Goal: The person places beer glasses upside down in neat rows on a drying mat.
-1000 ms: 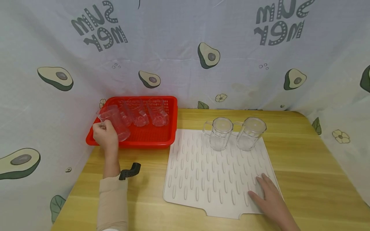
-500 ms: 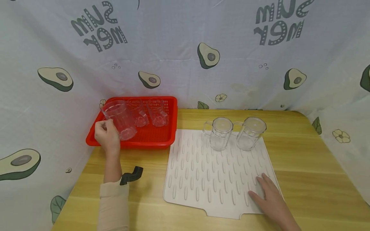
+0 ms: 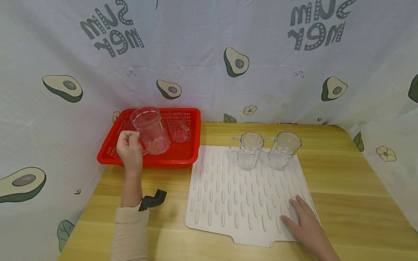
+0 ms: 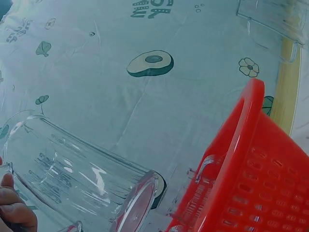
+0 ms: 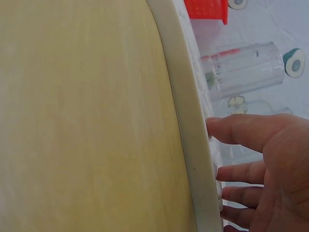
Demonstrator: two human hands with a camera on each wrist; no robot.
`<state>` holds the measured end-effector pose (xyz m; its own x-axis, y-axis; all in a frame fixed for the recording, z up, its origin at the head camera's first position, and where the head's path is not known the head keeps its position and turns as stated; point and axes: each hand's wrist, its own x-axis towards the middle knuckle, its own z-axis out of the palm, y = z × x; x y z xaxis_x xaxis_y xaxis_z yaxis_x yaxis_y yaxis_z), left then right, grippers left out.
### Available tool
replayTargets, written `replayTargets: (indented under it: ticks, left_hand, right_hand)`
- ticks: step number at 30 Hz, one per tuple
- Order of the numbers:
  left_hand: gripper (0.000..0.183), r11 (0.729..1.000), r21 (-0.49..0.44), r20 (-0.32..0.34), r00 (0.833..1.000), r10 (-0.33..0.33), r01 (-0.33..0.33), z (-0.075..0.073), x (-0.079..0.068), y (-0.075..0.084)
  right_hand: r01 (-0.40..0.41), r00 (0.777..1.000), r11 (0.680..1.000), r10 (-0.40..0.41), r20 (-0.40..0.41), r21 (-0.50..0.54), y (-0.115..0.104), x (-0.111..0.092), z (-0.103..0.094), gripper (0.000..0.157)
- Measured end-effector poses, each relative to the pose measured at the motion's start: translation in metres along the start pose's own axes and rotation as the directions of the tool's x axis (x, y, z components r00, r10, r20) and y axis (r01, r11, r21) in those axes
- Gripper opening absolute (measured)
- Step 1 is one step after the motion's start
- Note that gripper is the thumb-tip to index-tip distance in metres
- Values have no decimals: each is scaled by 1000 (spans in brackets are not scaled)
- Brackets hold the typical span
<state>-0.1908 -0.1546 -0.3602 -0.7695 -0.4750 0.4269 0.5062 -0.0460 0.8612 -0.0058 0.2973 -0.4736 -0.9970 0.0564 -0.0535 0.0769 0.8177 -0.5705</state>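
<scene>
My left hand (image 3: 130, 152) grips the handle of a clear glass mug (image 3: 151, 132), lifted over the red basket (image 3: 163, 164) with its mouth up and tilted. In the left wrist view the held mug (image 4: 87, 169) lies slantwise beside the basket wall (image 4: 275, 179), only a few fingers showing at the edge. Another glass mug (image 3: 179, 128) lies in the basket; the held mug hides part of what is behind it. Fingers spread, my right hand (image 3: 305, 226) rests on the right edge of a white ridged draining mat (image 3: 228, 199).
Two glass mugs, the left one (image 3: 249, 154) and the right one (image 3: 282, 154), stand upside down at the mat's back edge, handles toward the left. Beneath everything is a wooden table (image 3: 352, 217). An avocado-printed cloth (image 3: 202, 87) hangs behind and along both sides.
My left hand has carried the mug up and to the right across the basket, turning it from lying over to more upright. The right hand has stayed in place.
</scene>
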Motion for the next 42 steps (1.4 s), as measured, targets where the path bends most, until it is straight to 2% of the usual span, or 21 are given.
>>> replayTargets:
  ticks: [6,13,22,27,32,42]
  left_hand:
    - [17,994,-106,112,993,22,-10,7,-8,2]
    - [16,982,-185,217,974,70,-30,14,-16,3]
    - [16,975,-220,286,954,90,-26,25,-25,3]
    - [16,972,-234,350,934,74,10,33,-33,3]
    - [17,966,-259,407,909,89,22,41,-40,3]
    - [17,962,-267,465,883,71,63,56,-56,-1]
  right_hand:
    - [-3,1000,1000,3,3,5,-1,0,0,66]
    - [-23,1000,1000,22,20,13,0,0,0,69]
    - [-21,1000,1000,21,17,3,-1,1,-1,69]
    - [-10,1000,1000,10,5,-5,-2,0,-1,66]
    - [-13,1000,1000,13,6,-5,-3,0,-1,66]
    - [-26,999,1000,27,23,-5,-4,0,-2,67]
